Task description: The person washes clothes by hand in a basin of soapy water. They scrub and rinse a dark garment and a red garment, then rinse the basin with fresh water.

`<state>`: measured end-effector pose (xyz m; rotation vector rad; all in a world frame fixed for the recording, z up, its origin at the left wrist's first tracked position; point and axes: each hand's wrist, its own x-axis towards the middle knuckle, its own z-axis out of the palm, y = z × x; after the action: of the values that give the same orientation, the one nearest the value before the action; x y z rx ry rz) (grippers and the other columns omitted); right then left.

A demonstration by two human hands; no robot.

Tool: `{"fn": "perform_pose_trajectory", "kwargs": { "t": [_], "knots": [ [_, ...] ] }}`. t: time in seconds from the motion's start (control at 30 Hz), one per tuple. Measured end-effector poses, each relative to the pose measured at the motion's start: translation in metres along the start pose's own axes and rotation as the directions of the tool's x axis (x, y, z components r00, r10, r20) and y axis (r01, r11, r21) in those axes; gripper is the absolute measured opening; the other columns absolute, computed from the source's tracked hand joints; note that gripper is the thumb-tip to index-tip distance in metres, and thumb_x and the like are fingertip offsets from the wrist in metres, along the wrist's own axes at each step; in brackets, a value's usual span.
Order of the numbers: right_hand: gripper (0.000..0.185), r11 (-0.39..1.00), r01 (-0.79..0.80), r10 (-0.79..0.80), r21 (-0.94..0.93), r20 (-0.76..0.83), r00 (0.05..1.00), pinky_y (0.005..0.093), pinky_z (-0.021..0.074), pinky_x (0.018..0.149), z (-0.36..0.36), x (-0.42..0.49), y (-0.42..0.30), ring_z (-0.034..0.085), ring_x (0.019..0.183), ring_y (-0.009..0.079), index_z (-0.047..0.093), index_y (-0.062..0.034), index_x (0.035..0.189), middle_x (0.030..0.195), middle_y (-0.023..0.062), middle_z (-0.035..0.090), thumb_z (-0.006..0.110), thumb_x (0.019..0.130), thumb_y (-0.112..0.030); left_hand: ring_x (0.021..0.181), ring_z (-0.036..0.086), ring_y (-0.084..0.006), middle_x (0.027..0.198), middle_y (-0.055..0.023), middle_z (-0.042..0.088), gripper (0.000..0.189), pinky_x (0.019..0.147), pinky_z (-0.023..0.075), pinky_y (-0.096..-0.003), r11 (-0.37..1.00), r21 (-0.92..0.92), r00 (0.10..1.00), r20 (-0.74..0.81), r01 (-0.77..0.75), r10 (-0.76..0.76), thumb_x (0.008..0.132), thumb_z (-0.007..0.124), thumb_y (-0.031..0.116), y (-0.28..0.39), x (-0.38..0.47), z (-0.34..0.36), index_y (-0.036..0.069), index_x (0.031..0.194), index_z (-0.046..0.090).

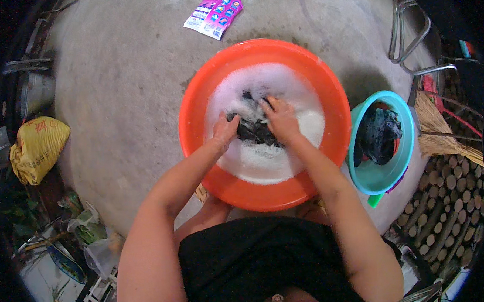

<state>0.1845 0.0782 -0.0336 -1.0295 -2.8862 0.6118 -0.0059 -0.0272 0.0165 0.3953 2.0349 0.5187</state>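
Observation:
A large orange plastic basin stands on the floor before me, holding water covered in white suds. Dark wet cloth lies in the suds near the middle. My left hand is at the cloth's left edge, its thumb and fingers around a piece of it. On the cloth's right side rests my right hand, fingers spread and partly in foam; whether it grips the cloth is unclear. To the right, a turquoise basin holds more dark wet cloth.
A purple detergent packet lies on the concrete floor beyond the orange basin. Left is a yellow sack, with plastic bags nearer. A metal-framed chair, a straw broom and stacked logs are on the right.

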Motion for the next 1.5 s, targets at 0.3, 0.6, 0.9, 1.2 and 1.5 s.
{"fn": "perform_pose_trajectory", "kwargs": {
  "t": [0.3, 0.6, 0.9, 1.2, 1.5],
  "knots": [
    [0.067, 0.834, -0.163, 0.253, 0.528, -0.103, 0.962, 0.0481, 0.0393, 0.104, -0.004, 0.015, -0.055, 0.048, 0.12, 0.0462, 0.04, -0.0086, 0.14, 0.13, 0.0287, 0.049, 0.064, 0.077, -0.011, 0.113, 0.057, -0.0328, 0.119, -0.0144, 0.062, 0.06, 0.098, 0.0438, -0.0518, 0.642, -0.697, 0.921, 0.389, 0.32, -0.037, 0.095, 0.047, 0.057, 0.015, 0.025, 0.028, 0.006, 0.126, 0.052],
    [0.025, 0.746, 0.145, 0.002, 0.651, -0.22, 0.975, 0.0439, 0.0489, 0.084, -0.056, 0.001, -0.123, 0.061, 0.096, 0.0383, 0.058, -0.0061, 0.104, 0.101, 0.0169, 0.063, 0.065, 0.084, -0.019, 0.083, 0.066, -0.0252, 0.096, -0.0099, 0.068, 0.031, 0.077, 0.056, -0.0417, 0.483, -0.735, 0.742, 0.63, 0.475, 0.229, 0.094, 0.06, 0.034, 0.024, 0.001, -0.017, 0.008, 0.11, 0.064],
    [0.028, 0.869, -0.267, 0.336, 0.417, -0.101, 0.937, 0.0451, 0.0473, 0.087, -0.037, 0.04, 0.012, 0.06, 0.105, 0.0359, 0.06, -0.0101, 0.109, 0.112, 0.0135, 0.064, 0.057, 0.093, -0.033, 0.08, 0.063, -0.02, 0.098, -0.0066, 0.064, 0.027, 0.063, 0.0529, -0.0328, 0.84, -0.527, 0.959, 0.283, 0.126, 0.034, 0.094, 0.06, 0.028, -0.006, 0.043, 0.016, 0.011, 0.115, 0.061],
    [0.082, 0.952, -0.274, 0.255, 0.137, 0.14, 0.957, 0.0513, 0.0374, 0.106, -0.026, -0.007, 0.0, 0.033, 0.135, 0.045, 0.033, -0.0277, 0.149, 0.148, 0.0235, 0.034, 0.074, 0.079, -0.044, 0.132, 0.037, -0.0332, 0.153, -0.0078, 0.025, 0.063, 0.093, 0.0467, -0.0608, 0.914, -0.397, 0.983, 0.181, 0.083, -0.011, 0.097, 0.055, 0.015, -0.018, 0.02, -0.004, 0.028, 0.15, 0.023],
    [0.059, 0.726, -0.212, 0.406, 0.654, -0.158, 0.9, 0.0454, 0.0418, 0.098, -0.013, 0.004, -0.055, 0.05, 0.115, 0.0387, 0.049, -0.015, 0.126, 0.116, 0.0181, 0.052, 0.078, 0.075, -0.021, 0.12, 0.051, -0.0295, 0.138, -0.0118, 0.049, 0.062, 0.092, 0.0488, -0.0569, 0.715, -0.575, 0.815, 0.579, 0.399, 0.011, 0.098, 0.035, 0.061, 0.016, 0.013, 0.017, 0.021, 0.145, 0.036]
  ]
}}
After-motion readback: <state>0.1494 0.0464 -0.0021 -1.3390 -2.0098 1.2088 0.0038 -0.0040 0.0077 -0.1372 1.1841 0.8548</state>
